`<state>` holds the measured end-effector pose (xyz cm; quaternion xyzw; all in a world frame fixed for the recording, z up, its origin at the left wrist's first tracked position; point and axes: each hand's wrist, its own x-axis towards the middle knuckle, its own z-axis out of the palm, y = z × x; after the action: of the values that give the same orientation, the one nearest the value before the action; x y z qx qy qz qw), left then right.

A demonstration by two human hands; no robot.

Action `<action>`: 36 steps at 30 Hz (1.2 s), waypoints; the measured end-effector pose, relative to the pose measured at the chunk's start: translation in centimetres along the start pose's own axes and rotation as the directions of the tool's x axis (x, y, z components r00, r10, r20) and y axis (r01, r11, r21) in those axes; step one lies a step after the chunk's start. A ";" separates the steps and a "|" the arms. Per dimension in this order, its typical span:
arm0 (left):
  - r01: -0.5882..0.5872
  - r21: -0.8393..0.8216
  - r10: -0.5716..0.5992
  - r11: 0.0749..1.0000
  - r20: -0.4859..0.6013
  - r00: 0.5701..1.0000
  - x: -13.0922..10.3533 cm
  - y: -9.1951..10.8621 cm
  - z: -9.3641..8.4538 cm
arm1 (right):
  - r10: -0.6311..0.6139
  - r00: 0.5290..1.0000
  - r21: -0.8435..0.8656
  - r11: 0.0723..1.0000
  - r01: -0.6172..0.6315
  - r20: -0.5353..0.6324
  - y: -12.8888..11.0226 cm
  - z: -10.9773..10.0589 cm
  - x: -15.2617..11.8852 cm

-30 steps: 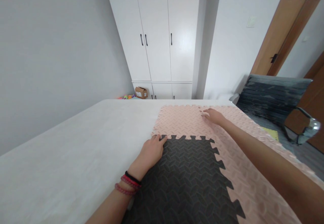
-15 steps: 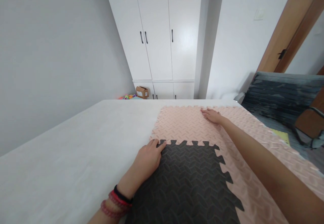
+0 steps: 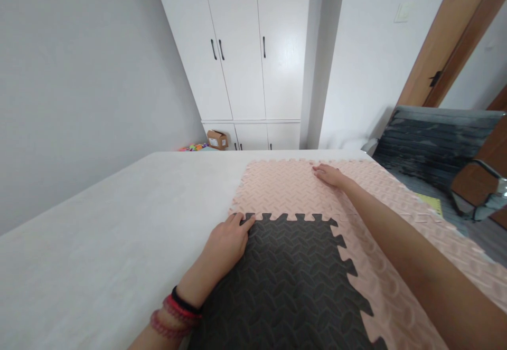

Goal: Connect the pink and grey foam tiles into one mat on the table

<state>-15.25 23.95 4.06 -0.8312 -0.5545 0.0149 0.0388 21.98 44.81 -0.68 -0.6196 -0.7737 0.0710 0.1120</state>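
A black interlocking foam mat (image 3: pixel 293 281) lies on the table, its toothed far and right edges meeting pink foam mats (image 3: pixel 277 183). My left hand (image 3: pixel 225 242) rests at the black mat's far left corner. Its fingers reach over the seam where black meets pink, and the hand is open. Farther off, my right hand (image 3: pixel 328 175) lies flat and open on the pink mat, fingers stretched leftward. Part of the pink mats is hidden under my right forearm.
The white table (image 3: pixel 119 234) spreads out on the left. A white cupboard (image 3: pixel 245 49) stands behind it, with a cardboard box (image 3: pixel 217 139) and colourful small items (image 3: pixel 194 147) beyond the far edge. At the right stands a dark chair (image 3: pixel 435 139).
The whole view has shifted slightly, so everything appears a little farther left and higher. Both hands keep nearly the same places on the mats.
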 end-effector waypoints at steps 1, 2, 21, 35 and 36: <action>-0.003 0.003 0.003 1.000 0.000 1.000 0.0 0.0 0.0 | 0.000 1.000 -0.025 1.000 0.000 0.017 0.0 -0.1 0.1; -0.005 0.005 0.005 1.000 -0.001 1.000 0.1 0.0 0.0 | 0.000 0.999 -0.044 0.999 0.001 0.034 0.0 -0.2 0.3; -0.004 -0.011 0.004 1.000 0.002 1.000 0.1 0.1 -0.4 | 0.109 0.991 -0.315 0.946 -0.078 0.082 -0.9 -1.6 2.4; 0.013 -0.031 -0.012 0.999 0.044 0.999 0.4 0.3 -0.7 | 0.249 0.968 -0.336 0.915 -0.222 0.038 -3.2 -0.8 3.5; 0.012 -0.033 -0.011 0.999 0.039 0.999 0.4 0.3 -0.7 | 0.253 0.967 -0.337 0.913 -0.228 0.031 -3.3 -0.7 3.3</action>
<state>-14.79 24.14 4.72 -0.8282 -0.5599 0.0215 0.0146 18.36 47.27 1.12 -0.7168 -0.6962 -0.0239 -0.0319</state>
